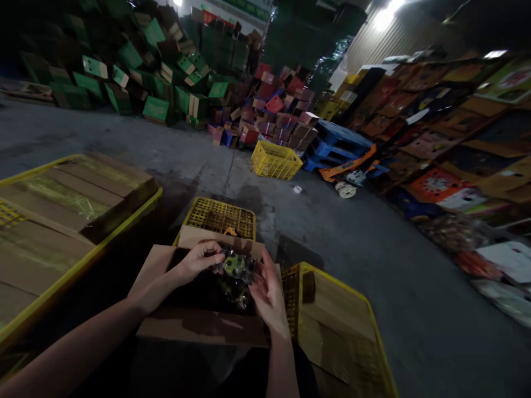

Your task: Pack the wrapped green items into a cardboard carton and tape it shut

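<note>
Between my two hands is a small green item with dark spots (234,265), wrapped in clear crinkled plastic; its exact kind I cannot make out. Thumb and fingers of my left hand (201,258) pinch the wrapping at its left end. My right hand (267,290) curls its fingers round the right end. Both hands are above an open cardboard box (203,326) with its flaps folded outward. More clear plastic and green show just below the item, while the dark inside of the box is mostly hidden.
Yellow crates with flattened cardboard stand left (155,196) and right (367,301). Beyond the box is a yellow crate (224,213). Farther off are another crate (276,160), blue pallets (336,143), an orange pallet jack (348,166) and heaped green boxes (157,108).
</note>
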`<control>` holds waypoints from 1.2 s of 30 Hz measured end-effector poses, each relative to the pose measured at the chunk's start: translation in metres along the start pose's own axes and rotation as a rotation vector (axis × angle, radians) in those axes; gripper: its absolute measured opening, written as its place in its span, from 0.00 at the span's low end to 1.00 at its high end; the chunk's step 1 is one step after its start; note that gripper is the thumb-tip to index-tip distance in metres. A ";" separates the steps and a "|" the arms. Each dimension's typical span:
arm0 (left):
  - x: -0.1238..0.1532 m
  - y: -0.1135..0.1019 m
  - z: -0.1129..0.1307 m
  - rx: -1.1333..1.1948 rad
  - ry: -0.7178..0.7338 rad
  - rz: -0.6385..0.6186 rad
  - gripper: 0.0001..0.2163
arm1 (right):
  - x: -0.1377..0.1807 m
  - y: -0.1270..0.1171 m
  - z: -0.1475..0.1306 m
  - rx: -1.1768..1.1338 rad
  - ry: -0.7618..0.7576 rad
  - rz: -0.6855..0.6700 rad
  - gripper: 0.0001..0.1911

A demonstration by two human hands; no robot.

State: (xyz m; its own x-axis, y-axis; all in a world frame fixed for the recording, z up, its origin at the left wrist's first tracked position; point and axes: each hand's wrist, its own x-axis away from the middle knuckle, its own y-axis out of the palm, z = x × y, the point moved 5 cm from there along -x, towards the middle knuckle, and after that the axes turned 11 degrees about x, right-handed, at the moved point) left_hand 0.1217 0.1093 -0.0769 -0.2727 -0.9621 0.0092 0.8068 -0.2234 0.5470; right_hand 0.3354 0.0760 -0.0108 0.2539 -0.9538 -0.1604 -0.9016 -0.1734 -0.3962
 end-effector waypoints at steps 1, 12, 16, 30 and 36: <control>0.000 0.000 0.000 0.004 -0.004 0.001 0.18 | -0.001 0.001 -0.002 0.043 -0.024 -0.023 0.31; 0.007 0.015 0.011 0.154 -0.076 -0.109 0.28 | -0.006 -0.001 0.016 0.101 0.032 0.010 0.16; 0.005 0.021 0.013 -0.008 -0.042 -0.211 0.24 | -0.004 -0.002 0.020 0.039 0.117 0.021 0.18; 0.008 0.025 0.019 -0.041 -0.090 -0.249 0.16 | -0.006 -0.001 0.006 0.000 0.065 0.027 0.24; 0.010 0.032 0.014 -0.081 -0.110 -0.344 0.18 | -0.001 0.017 0.003 -0.075 0.060 -0.150 0.41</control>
State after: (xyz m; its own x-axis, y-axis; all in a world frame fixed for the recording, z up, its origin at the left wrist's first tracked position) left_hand 0.1371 0.0947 -0.0478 -0.5861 -0.8071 -0.0710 0.6959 -0.5463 0.4661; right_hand 0.3204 0.0749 -0.0198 0.3685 -0.9283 -0.0493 -0.8791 -0.3307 -0.3431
